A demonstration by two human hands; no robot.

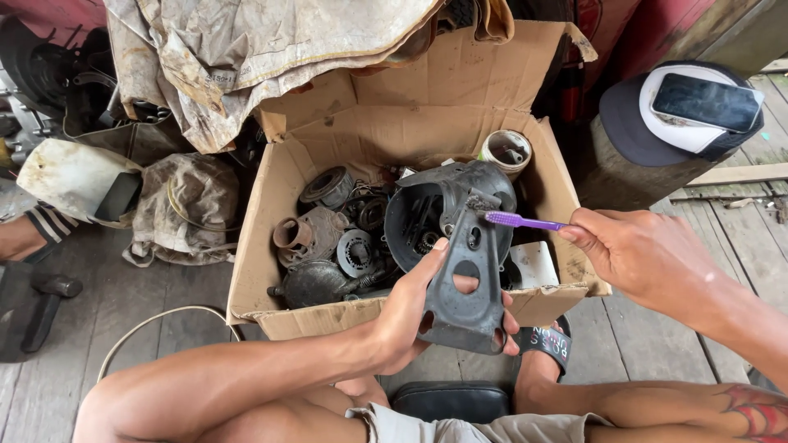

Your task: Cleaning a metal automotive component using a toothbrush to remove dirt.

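Observation:
My left hand (410, 316) grips a dark grey metal bracket (468, 283) with holes, holding it upright over the front edge of a cardboard box (271, 205). My right hand (640, 254) pinches the handle of a purple toothbrush (525, 221), its bristled head touching the top of the bracket. The box holds several greasy engine parts: a round dark housing (423, 209), a cylinder piece (308, 234) and a gear-like disc (355, 250).
A small white tub (506, 152) sits in the box's back right corner. A phone (706, 102) lies on a cap atop a stump at right. Dirty cloth (246, 49) drapes behind the box. Bags and machine parts (74, 123) crowd the left. My knees are below.

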